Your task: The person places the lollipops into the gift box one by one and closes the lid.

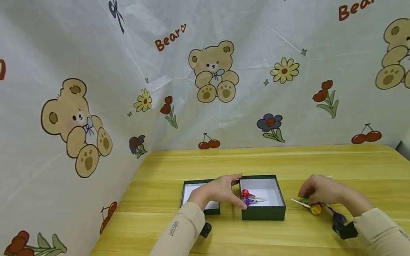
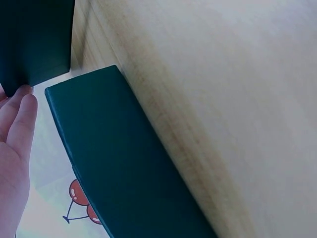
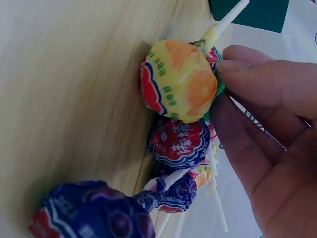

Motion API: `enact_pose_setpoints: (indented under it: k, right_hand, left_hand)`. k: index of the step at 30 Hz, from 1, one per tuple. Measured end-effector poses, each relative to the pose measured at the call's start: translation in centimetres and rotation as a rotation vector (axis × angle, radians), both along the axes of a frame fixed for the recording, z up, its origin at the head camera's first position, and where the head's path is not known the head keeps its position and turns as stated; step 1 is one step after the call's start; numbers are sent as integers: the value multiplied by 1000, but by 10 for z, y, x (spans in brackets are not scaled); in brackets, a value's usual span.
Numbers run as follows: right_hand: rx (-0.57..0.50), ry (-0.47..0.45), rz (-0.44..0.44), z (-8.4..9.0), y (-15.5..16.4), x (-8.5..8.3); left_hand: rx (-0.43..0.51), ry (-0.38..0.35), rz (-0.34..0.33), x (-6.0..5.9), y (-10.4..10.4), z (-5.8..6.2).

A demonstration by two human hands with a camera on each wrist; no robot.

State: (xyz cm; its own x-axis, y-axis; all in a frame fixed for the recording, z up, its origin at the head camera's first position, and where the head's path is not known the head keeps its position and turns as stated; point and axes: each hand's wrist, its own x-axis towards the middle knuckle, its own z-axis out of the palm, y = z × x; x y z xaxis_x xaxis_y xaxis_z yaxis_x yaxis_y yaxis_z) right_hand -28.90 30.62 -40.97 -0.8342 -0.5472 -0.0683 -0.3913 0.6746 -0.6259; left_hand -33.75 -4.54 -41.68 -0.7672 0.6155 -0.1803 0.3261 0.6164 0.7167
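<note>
My left hand (image 1: 220, 190) spans the left side of a dark green box (image 1: 264, 214) with a white inside, thumb at its front corner and fingers at the back. Fingertips meet that box's edge in the left wrist view. Inside it lie a red lollipop (image 1: 246, 193) and a purple lollipop (image 1: 249, 201). To the right of the box, my right hand (image 1: 321, 192) pinches a green-wrapped lollipop (image 3: 221, 88) between thumb and fingers, most of it hidden. Crowded beside it on the table are a yellow lollipop (image 3: 178, 82), a red-and-blue one (image 3: 181, 141) and a purple one (image 3: 94, 210).
A second dark green box part (image 1: 212, 211), white inside, stands left of the box, partly behind my left forearm. The wooden table (image 1: 248, 251) meets a bear-printed sheet (image 1: 171, 120) at its back and left sides.
</note>
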Motion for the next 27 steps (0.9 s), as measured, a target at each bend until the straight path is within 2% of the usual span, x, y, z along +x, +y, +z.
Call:
enact_pose_setpoints:
  k: [10,27]
  right_hand:
    - [95,3,-39,1,5,-3]
    - [-2,-75,-55,-7,14,-6]
  left_hand:
    - [-34,24,6,-2,3,0]
    - [-39,27,17,-1,2,-1]
